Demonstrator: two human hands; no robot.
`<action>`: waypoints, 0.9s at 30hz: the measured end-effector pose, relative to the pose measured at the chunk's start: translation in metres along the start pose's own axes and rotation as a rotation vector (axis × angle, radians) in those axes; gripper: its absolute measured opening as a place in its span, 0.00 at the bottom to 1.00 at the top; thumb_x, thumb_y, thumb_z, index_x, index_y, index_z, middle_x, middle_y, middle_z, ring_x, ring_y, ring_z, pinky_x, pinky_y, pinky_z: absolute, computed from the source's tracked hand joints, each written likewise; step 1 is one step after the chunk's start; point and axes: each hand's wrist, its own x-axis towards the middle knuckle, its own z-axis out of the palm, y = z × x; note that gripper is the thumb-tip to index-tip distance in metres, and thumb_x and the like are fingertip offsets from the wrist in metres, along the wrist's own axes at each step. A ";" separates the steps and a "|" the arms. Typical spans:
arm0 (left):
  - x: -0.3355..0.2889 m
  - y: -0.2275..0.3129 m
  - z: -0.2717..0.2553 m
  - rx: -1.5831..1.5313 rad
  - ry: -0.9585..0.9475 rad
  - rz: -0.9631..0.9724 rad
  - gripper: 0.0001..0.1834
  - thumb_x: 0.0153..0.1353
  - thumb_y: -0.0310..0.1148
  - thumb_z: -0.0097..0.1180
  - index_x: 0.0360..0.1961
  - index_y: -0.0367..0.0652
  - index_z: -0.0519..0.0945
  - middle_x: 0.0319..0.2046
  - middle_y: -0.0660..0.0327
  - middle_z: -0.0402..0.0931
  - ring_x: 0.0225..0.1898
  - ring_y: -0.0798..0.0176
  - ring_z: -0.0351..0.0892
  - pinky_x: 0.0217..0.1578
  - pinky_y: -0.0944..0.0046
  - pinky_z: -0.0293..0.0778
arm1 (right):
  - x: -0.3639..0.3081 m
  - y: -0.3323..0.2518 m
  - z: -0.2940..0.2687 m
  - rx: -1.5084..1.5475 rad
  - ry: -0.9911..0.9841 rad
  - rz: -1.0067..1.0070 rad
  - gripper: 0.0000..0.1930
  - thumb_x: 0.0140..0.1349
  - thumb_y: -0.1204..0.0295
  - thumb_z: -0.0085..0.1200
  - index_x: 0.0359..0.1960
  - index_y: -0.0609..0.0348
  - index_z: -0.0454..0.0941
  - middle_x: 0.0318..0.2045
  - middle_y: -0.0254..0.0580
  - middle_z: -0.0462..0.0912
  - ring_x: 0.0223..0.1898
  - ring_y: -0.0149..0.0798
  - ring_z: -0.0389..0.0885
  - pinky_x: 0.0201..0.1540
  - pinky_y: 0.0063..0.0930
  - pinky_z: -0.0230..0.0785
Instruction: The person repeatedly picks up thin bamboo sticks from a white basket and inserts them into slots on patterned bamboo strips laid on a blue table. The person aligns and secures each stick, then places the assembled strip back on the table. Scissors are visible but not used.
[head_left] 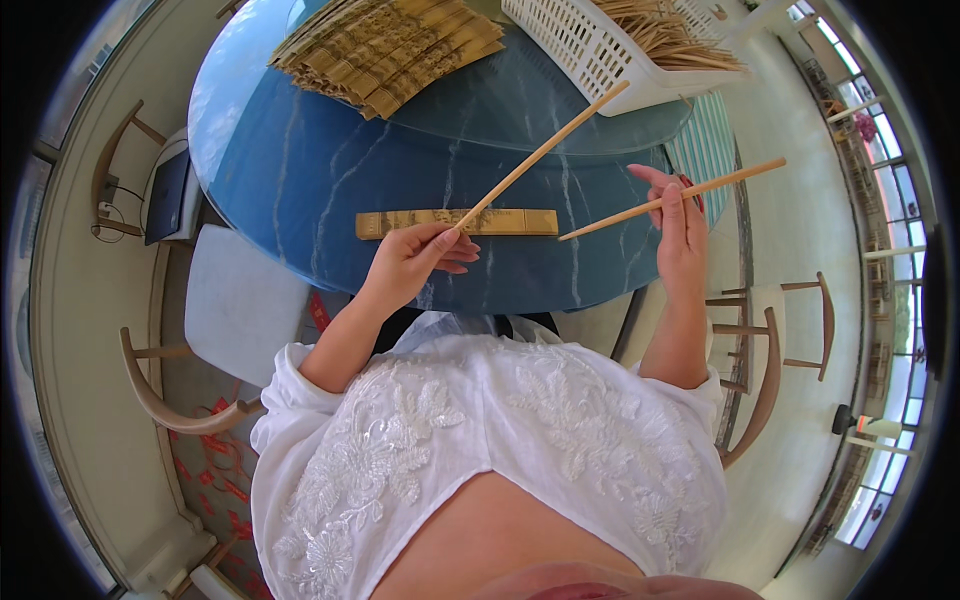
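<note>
Between the fingertips of my left hand (pixel 415 260) is the thin end of a wooden chopstick (pixel 545 150), which slants up and away to the right. My right hand (pixel 682 225) grips a second wooden chopstick (pixel 735 174) near its middle, thin end pointing left, index finger held out. The two chopsticks are apart. A narrow gold-coloured paper sleeve (pixel 520 222) with dark printing lies flat on the blue table, just beyond my left fingers. Part of it is hidden behind that hand and its chopstick.
On the blue marbled table (pixel 330 170), a stack of gold paper sleeves (pixel 390 50) lies at the far left. A white plastic basket (pixel 580 50) full of loose chopsticks (pixel 665 35) stands at the far right. Wooden-armed chairs (pixel 245 290) flank me.
</note>
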 end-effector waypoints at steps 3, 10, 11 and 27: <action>0.001 -0.002 0.006 0.016 -0.059 0.004 0.17 0.75 0.35 0.48 0.51 0.29 0.79 0.43 0.50 0.84 0.44 0.56 0.87 0.46 0.60 0.84 | -0.015 0.000 0.040 0.597 -0.218 0.401 0.23 0.79 0.59 0.38 0.59 0.67 0.75 0.21 0.28 0.65 0.21 0.22 0.64 0.25 0.18 0.61; -0.008 -0.006 0.006 0.066 -0.191 -0.154 0.18 0.75 0.35 0.47 0.52 0.29 0.79 0.44 0.49 0.84 0.44 0.56 0.87 0.45 0.60 0.84 | -0.017 0.011 0.070 0.715 -0.224 0.409 0.20 0.77 0.61 0.43 0.56 0.67 0.74 0.23 0.32 0.70 0.21 0.24 0.68 0.24 0.19 0.62; -0.009 -0.005 0.006 0.065 -0.191 -0.178 0.18 0.75 0.35 0.48 0.52 0.29 0.80 0.42 0.50 0.84 0.42 0.58 0.87 0.42 0.62 0.84 | -0.019 0.016 0.072 0.694 -0.228 0.385 0.18 0.77 0.62 0.44 0.53 0.66 0.75 0.23 0.32 0.71 0.22 0.24 0.69 0.24 0.19 0.63; -0.015 0.003 -0.004 0.303 -0.047 -0.163 0.11 0.72 0.29 0.52 0.42 0.32 0.83 0.23 0.68 0.72 0.24 0.74 0.64 0.27 0.72 0.62 | -0.050 0.016 0.054 -0.073 -0.371 0.367 0.10 0.61 0.67 0.66 0.39 0.58 0.82 0.26 0.36 0.81 0.22 0.28 0.74 0.25 0.26 0.67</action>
